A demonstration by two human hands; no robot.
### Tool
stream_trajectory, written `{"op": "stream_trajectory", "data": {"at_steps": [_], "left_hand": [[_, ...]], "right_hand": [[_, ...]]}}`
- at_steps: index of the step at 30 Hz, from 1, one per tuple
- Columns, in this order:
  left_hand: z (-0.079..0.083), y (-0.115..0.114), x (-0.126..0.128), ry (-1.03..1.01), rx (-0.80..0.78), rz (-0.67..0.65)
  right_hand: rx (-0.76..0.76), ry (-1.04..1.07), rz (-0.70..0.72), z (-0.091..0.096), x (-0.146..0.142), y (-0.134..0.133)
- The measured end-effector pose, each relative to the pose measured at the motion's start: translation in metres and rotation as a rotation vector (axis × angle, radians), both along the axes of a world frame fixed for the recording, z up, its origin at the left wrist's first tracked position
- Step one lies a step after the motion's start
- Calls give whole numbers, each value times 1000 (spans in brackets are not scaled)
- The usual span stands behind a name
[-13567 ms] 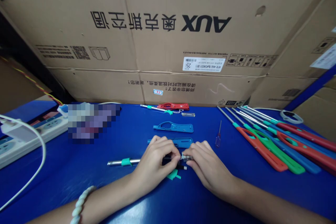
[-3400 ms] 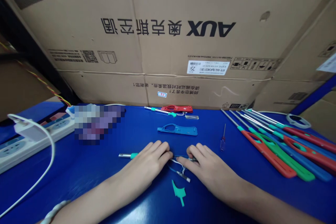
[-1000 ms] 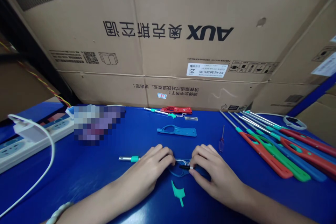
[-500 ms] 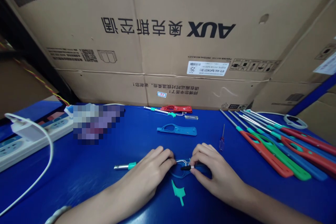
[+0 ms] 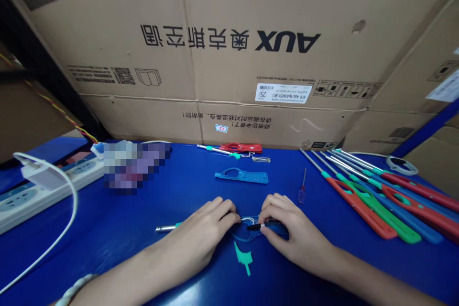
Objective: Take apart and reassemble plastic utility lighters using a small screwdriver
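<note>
Before me on the blue table lies a blue half casing (image 5: 241, 238) of a long-nosed lighter. My left hand (image 5: 211, 224) is closed over its left part, fingertips pressed together; what lies under the palm is hidden. Past that hand a metal tube (image 5: 165, 228) with a green collar sticks out to the left. My right hand (image 5: 287, 222) pinches a small black igniter (image 5: 253, 227) with a white end, above the casing's right part. White wires (image 5: 248, 219) curve between the two hands. A loose green trigger (image 5: 244, 259) lies just below the casing.
Farther back are a blue casing half (image 5: 247, 176), red lighter parts (image 5: 244, 147), a clear fuel tank (image 5: 261, 159) and a screwdriver (image 5: 302, 193). Several lighters (image 5: 373, 210) lie at right. A power strip (image 5: 46, 201) with a white cable stands left; a cardboard wall (image 5: 222, 76) closes the back.
The camera view has shifted slightly. Both hands keep nearly the same grip and place, and the black igniter sits a touch higher in the picture.
</note>
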State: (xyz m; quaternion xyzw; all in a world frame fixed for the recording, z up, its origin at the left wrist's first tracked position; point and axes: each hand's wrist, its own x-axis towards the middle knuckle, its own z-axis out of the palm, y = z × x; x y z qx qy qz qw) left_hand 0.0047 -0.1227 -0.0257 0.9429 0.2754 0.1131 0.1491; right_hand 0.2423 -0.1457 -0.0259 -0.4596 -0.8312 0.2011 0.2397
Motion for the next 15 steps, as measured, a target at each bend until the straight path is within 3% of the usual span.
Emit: {"op": "stream_trajectory", "data": {"at_steps": [5, 8, 15], "left_hand": [[18, -3, 1, -5, 15, -1], [26, -7, 4, -13, -14, -72], [23, -9, 9, 68, -28, -183]], "right_hand": [[7, 7, 8, -1, 1, -1], [14, 11, 16, -2, 2, 0], [43, 17, 26, -4, 3, 1]]}}
